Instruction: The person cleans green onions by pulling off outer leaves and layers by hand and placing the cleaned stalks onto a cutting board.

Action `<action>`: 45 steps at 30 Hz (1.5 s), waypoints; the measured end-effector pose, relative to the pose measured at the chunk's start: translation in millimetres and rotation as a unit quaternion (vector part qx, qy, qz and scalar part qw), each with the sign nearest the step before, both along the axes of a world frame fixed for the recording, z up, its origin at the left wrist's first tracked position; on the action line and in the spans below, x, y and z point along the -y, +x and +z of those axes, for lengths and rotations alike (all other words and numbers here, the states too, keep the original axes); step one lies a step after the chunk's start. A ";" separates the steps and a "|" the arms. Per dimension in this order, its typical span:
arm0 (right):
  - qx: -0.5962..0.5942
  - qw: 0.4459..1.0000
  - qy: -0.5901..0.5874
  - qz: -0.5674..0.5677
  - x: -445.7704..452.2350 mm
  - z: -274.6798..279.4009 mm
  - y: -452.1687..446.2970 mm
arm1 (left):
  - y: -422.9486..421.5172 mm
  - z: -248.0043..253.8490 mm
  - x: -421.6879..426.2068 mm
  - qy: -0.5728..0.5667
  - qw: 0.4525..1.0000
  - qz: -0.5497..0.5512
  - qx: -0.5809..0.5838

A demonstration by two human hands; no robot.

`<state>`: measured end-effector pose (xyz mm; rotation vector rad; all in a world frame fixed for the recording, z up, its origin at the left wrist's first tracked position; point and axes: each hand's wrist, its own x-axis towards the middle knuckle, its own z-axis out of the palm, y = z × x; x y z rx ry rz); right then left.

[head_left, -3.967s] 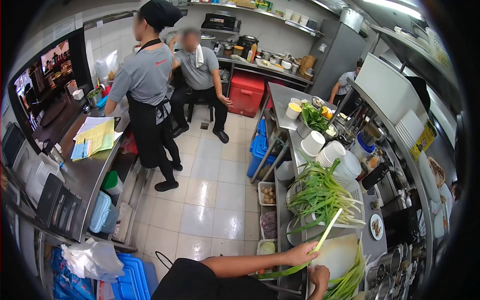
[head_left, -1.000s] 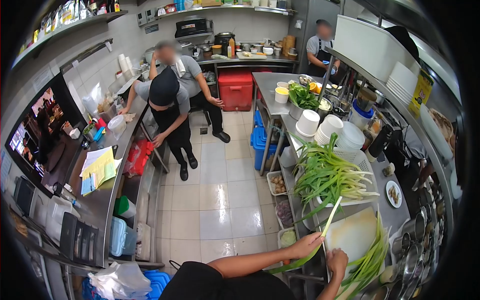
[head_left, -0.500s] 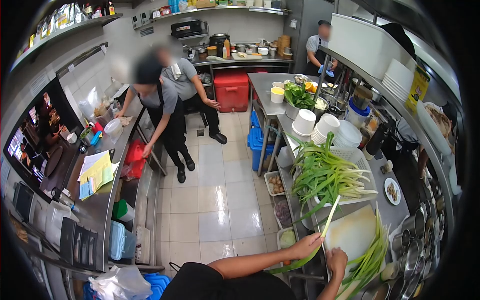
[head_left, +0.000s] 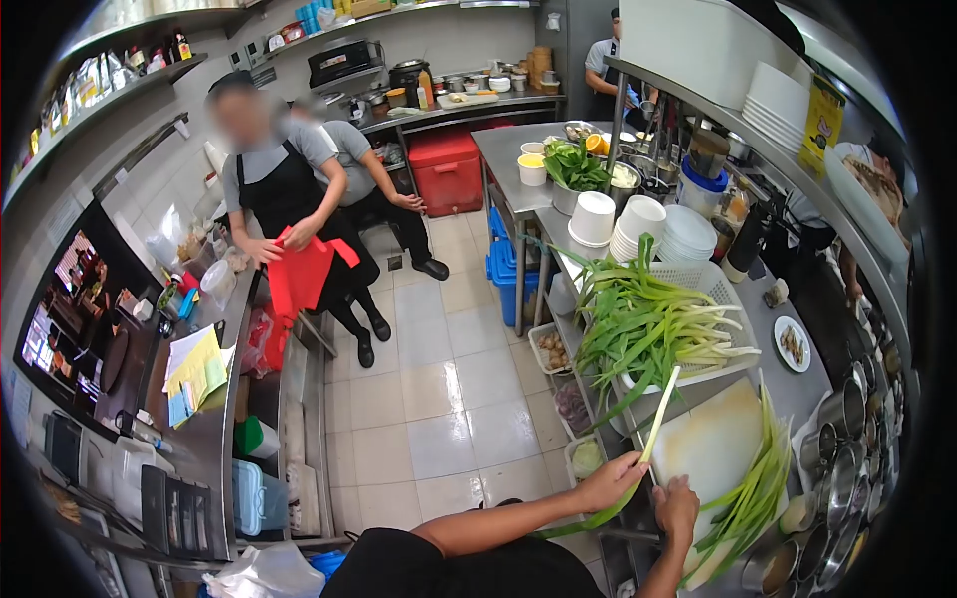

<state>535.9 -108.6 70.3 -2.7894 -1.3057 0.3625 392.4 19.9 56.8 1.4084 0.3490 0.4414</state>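
My left hand [head_left: 611, 482] is closed around a long green onion stalk [head_left: 655, 424], its pale end pointing up and its green leaf trailing down toward my body. Close by on the right, my right hand [head_left: 677, 507] rests closed at the near left edge of the white cutting board [head_left: 710, 439]; what its fingers hold, if anything, is hidden. More green onions [head_left: 743, 488] lie along the board's right side. Beyond the board, a white basket [head_left: 713, 284] holds a big heap of green onions [head_left: 648, 334].
Stacked white bowls [head_left: 641, 224], a bowl of leafy greens [head_left: 578, 169] and a small plate [head_left: 792, 344] stand on the right counter. A co-worker [head_left: 284, 179] stands across the aisle with a red bag [head_left: 304, 274]. Another person sits behind; others are at the right.
The co-worker across the aisle has straightened up from bending and lifted a red bag with both hands. The view has shifted slightly. My hands keep nearly the same pose around the stalk and board.
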 end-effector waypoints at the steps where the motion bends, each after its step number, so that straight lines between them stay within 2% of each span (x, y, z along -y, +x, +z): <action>1: -0.005 1.000 0.000 -0.002 0.6 -2.4 0.1 | 2.6 -5.4 1.8 -0.003 1.000 0.006 0.008; 4: 0.024 0.999 0.025 0.003 2.0 -5.5 1.3 | 0.9 -0.2 1.6 -0.010 1.000 -0.009 -0.016; 6: 0.010 0.998 0.060 -0.012 2.8 -3.9 -0.3 | 1.1 6.4 3.3 -0.013 0.998 -0.031 -0.048; 8: -0.007 0.997 0.077 -0.017 5.9 -4.6 0.4 | 1.5 8.5 7.9 -0.060 0.998 -0.026 0.003; 11: -0.056 0.992 0.100 -0.044 6.3 4.2 -2.8 | -7.5 16.7 4.6 -0.043 0.997 -0.057 -0.025; 12: -0.087 0.989 0.104 -0.066 5.6 7.4 -2.3 | -8.3 14.6 3.5 -0.043 0.997 -0.054 -0.027; 14: -0.094 0.987 0.121 -0.037 13.7 -3.0 3.9 | -18.9 5.9 -1.1 0.084 0.995 0.033 0.031; 15: -0.063 0.988 0.138 0.018 22.1 -14.9 11.6 | -31.2 14.8 -7.0 0.046 0.998 0.037 -0.001; 16: -0.051 0.991 0.114 0.052 20.1 7.7 9.0 | -46.8 31.3 -21.8 0.024 0.998 0.019 -0.052; 17: -0.237 0.967 0.019 -0.092 -15.6 95.1 -10.4 | -58.6 36.2 -32.9 0.036 0.998 0.037 -0.042; 18: -0.251 0.963 0.022 -0.099 -30.7 122.2 -20.6 | -67.2 33.9 -47.6 0.045 0.997 0.054 -0.027; 19: -0.244 0.962 0.100 -0.070 -20.9 110.6 -23.8 | -75.1 24.3 -61.6 0.033 0.998 0.051 -0.021; 20: -0.236 0.965 0.091 -0.073 -35.8 117.6 -30.4 | -83.5 13.2 -76.8 0.068 0.995 0.067 0.006; 21: -0.296 0.952 0.047 -0.062 -55.3 124.2 -40.5 | -92.7 6.7 -99.5 0.106 0.990 0.083 0.033; 22: -0.356 0.933 -0.001 -0.051 -76.4 128.8 -52.7 | -102.6 2.1 -122.2 0.094 0.991 0.084 0.035; 24: -0.381 0.922 -0.066 -0.023 -135.1 105.3 -78.3 | -120.7 5.8 -172.7 0.142 0.982 0.116 0.036; 26: -0.337 0.935 -0.047 0.104 -206.0 76.2 -111.4 | -147.6 2.1 -220.1 0.170 0.977 0.129 0.032; 28: -0.378 0.909 -0.001 0.174 -265.4 34.1 -142.8 | -178.5 1.1 -265.8 0.255 0.950 0.176 -0.025; 29: -0.390 0.901 -0.036 0.188 -295.9 20.6 -158.4 | -197.2 3.5 -287.3 0.279 0.943 0.165 -0.072; 31: -0.403 0.891 -0.068 0.200 -346.8 -6.0 -180.0 | -226.2 11.0 -326.0 0.280 0.938 0.182 -0.092; 33: -0.394 0.883 0.008 0.255 -387.3 -30.9 -196.2 | -250.6 17.4 -356.4 0.257 0.931 0.231 -0.122; 34: -0.397 0.882 0.008 0.254 -406.4 -37.4 -202.7 | -261.3 20.9 -368.5 0.257 0.931 0.229 -0.124; 37: -0.423 0.831 0.041 0.360 -471.5 -44.6 -210.4 | -283.4 33.1 -402.3 0.214 0.921 0.267 -0.184; 38: -0.422 0.830 0.040 0.362 -491.7 -46.3 -215.3 | -288.0 33.2 -413.2 0.214 0.921 0.269 -0.184; 41: -0.477 0.843 0.079 0.236 -549.2 -57.8 -238.1 | -300.0 30.7 -446.5 0.203 0.917 0.278 -0.202; 44: -0.455 0.865 0.051 0.204 -608.4 -62.5 -250.3 | -306.6 31.7 -488.7 0.177 0.911 0.270 -0.256; 45: -0.421 0.878 0.059 0.220 -648.3 -82.4 -256.7 | -310.3 31.5 -524.5 0.150 0.907 0.266 -0.290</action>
